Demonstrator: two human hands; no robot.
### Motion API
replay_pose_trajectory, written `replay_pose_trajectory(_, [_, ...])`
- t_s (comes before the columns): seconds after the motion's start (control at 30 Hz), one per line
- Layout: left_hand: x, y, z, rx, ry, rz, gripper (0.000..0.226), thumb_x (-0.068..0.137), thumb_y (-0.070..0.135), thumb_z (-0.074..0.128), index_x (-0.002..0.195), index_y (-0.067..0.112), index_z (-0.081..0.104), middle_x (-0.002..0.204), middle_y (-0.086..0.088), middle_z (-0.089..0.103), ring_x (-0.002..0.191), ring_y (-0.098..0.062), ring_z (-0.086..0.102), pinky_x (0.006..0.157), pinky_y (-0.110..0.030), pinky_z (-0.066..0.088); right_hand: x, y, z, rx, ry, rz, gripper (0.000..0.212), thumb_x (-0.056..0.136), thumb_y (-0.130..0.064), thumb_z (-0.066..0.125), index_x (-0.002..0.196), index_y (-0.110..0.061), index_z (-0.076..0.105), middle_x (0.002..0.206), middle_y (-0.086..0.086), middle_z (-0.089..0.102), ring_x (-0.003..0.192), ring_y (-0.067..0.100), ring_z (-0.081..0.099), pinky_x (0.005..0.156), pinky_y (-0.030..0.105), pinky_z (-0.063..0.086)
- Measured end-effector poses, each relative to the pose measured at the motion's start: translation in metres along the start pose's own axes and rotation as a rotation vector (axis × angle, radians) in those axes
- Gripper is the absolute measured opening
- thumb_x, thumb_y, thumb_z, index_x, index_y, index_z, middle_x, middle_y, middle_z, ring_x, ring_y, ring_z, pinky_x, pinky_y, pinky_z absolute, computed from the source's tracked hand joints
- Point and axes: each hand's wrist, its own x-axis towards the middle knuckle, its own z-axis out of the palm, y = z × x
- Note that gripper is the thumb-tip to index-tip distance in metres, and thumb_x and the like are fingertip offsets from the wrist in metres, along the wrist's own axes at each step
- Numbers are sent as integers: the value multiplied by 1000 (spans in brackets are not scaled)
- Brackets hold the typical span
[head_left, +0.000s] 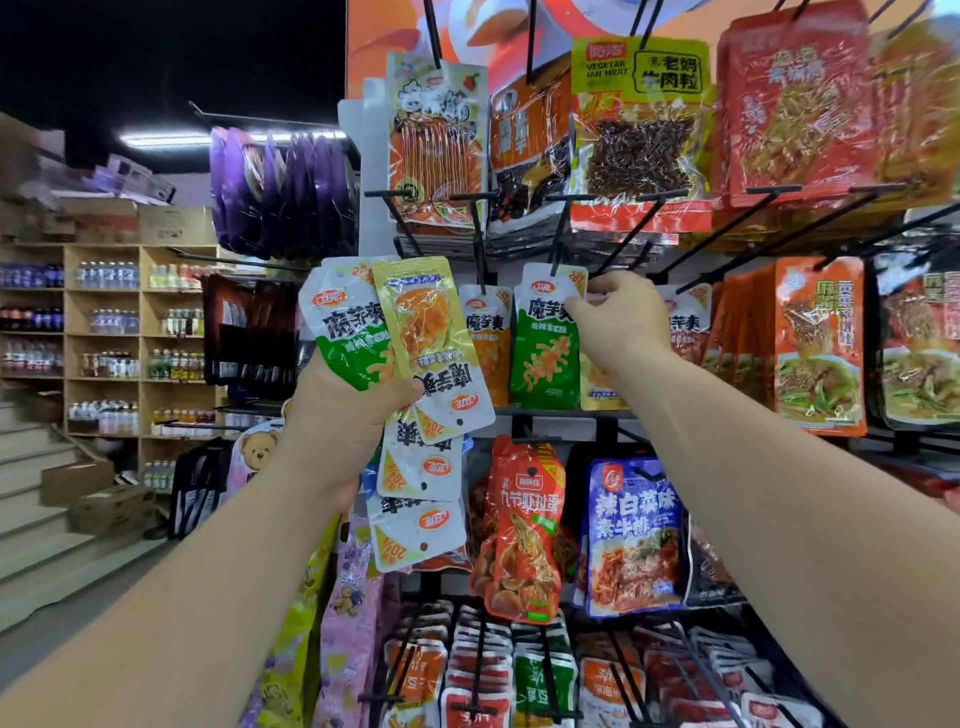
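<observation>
Left hand (347, 415) grips a fanned bunch of snack packets (410, 384), fingers curled round the middle: one green and one yellow on top, more white-ended ones hanging upside down below. Right hand (621, 317) is up at the hook rack (613, 244), thumb and fingertips pinched on the top edge of the green packet (545, 343) hanging from a peg (second row, between an orange packet (485, 343) and a partly hidden one). Whether it's fully seated on the peg, probably yes, but the hand blocks the view. Drinks shelving (104, 332) sits far left.
</observation>
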Motion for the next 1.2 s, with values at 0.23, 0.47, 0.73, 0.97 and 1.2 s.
replay_pose_trajectory(0.23, [0, 0, 0, 16, 12, 13, 45, 86, -6, 77, 122, 19, 65, 101, 5, 79, 97, -22, 76, 84, -43, 62, -21, 17, -18, -498, 35, -617, 34, 91, -24, 77, 123, -19, 64, 125, 7, 53, 105, 23, 59, 86, 36, 51])
replay_pose_trajectory(0.47, [-1, 2, 0, 19, -8, 12, 42, 88, -6, 75, 118, 22, 66, 97, 8, 80, 90, -16, 77, 72, -35, 63, 3, 36, -20, -928, -359, -678, 84, 93, -63, 62, 161, -49, 14, 171, -4, -21, 158, 23, -18, 126, 54, 7])
replay_pose_trajectory(0.73, [-3, 3, 1, 13, -19, 25, 41, 89, -9, 72, 118, 19, 66, 92, 10, 79, 85, -13, 77, 63, -25, 61, 21, 41, -13, -912, -346, -696, 91, 96, -60, 61, 163, -46, 2, 171, -5, -20, 158, 23, -17, 128, 55, 9])
replay_pose_trajectory(0.97, [-3, 4, 1, 21, -29, 47, 42, 89, -8, 71, 108, 29, 66, 90, 14, 79, 83, -6, 76, 63, -21, 59, 38, 44, -13, -1021, -490, -636, 71, 107, -40, 50, 163, -46, 7, 171, -8, -17, 158, 24, -17, 128, 50, 1])
replay_pose_trajectory(1.2, [0, 0, -1, 32, -18, 42, 42, 89, -5, 74, 116, 27, 66, 97, 12, 79, 87, -7, 76, 68, -25, 60, 53, 38, -4, -1119, -550, -565, 83, 102, -4, 41, 162, -46, 1, 171, -7, -18, 158, 29, -18, 127, 55, -2])
